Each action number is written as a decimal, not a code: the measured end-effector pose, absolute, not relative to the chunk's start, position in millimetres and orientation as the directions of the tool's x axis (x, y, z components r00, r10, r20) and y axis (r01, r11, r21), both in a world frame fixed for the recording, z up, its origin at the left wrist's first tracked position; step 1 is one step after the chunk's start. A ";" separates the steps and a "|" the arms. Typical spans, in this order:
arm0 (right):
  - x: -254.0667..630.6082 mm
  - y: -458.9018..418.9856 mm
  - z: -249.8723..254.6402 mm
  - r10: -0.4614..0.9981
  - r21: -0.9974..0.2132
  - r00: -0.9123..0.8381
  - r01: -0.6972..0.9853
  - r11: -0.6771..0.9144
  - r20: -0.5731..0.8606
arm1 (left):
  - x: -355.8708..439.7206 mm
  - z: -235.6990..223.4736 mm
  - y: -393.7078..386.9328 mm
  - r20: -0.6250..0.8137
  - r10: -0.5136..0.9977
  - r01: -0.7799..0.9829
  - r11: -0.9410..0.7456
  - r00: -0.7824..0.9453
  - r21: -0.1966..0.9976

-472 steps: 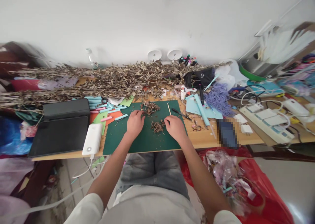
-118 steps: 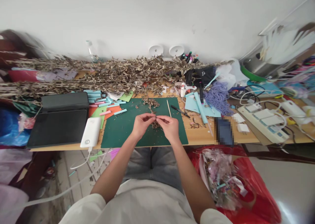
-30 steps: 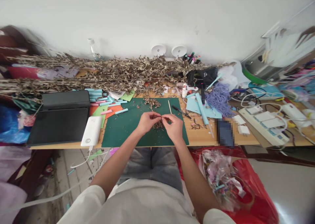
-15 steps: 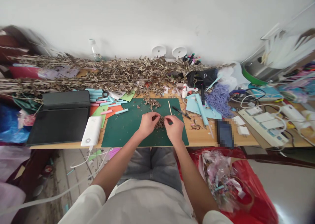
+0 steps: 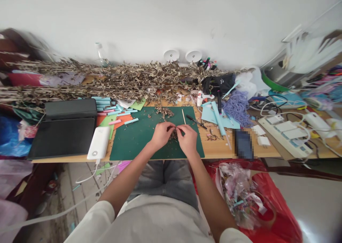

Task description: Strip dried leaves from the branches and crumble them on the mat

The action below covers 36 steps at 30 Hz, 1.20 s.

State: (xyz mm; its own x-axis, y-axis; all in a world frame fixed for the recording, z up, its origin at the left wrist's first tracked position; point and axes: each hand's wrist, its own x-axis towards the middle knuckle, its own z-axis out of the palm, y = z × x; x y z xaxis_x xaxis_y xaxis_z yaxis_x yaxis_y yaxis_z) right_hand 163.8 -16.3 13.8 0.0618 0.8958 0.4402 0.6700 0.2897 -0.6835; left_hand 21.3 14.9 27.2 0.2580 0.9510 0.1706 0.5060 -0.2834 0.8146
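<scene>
My left hand (image 5: 162, 133) and my right hand (image 5: 187, 139) meet over the green cutting mat (image 5: 133, 140). Thumb and fingers of each are pinched, the fingertips almost touching. Whatever sits between them is too small to make out. Just below the fingertips lies a small heap of crumbled dried leaves (image 5: 173, 134), partly hidden by my hands. Farther back on the mat is another clump of dried leaves (image 5: 165, 112). A thin pale stick (image 5: 183, 116) and a black pen (image 5: 196, 122) rest to the right of my hands.
Bundles of dried stalks (image 5: 149, 77) span the back of the desk. Left are a black tablet case (image 5: 62, 136), a white power bank (image 5: 98, 142) and blue paper rolls. Right are a glue gun (image 5: 204, 98), purple yarn (image 5: 236, 107), a phone (image 5: 243, 144) and a power strip (image 5: 284, 136).
My fingertips have come closer together, the right hand shifting slightly left toward the left one. More of the heap beneath is covered. The view has moved a little.
</scene>
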 end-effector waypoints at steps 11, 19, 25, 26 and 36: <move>162.7 -13.1 13.4 0.916 -0.626 0.096 0.757 0.187 0.390 | 23.8 25.7 11.0 0.195 0.949 0.547 -0.303 0.248 0.781; 170.9 -14.8 20.0 0.922 -0.663 0.023 0.702 0.260 0.386 | 18.1 21.5 18.5 0.099 0.982 0.407 -0.158 0.162 0.900; 165.3 -14.3 30.1 0.900 -0.756 0.048 0.563 0.334 0.434 | 19.0 18.5 18.5 0.053 0.975 0.216 -0.101 0.215 0.971; 165.1 -14.1 30.5 0.898 -0.755 0.050 0.563 0.336 0.437 | 18.7 18.8 18.1 0.045 0.975 0.205 -0.091 0.219 0.974; 159.3 -15.5 17.8 0.891 -0.762 0.167 0.597 0.249 0.422 | 19.2 24.1 8.4 0.150 0.955 0.461 -0.257 0.255 0.849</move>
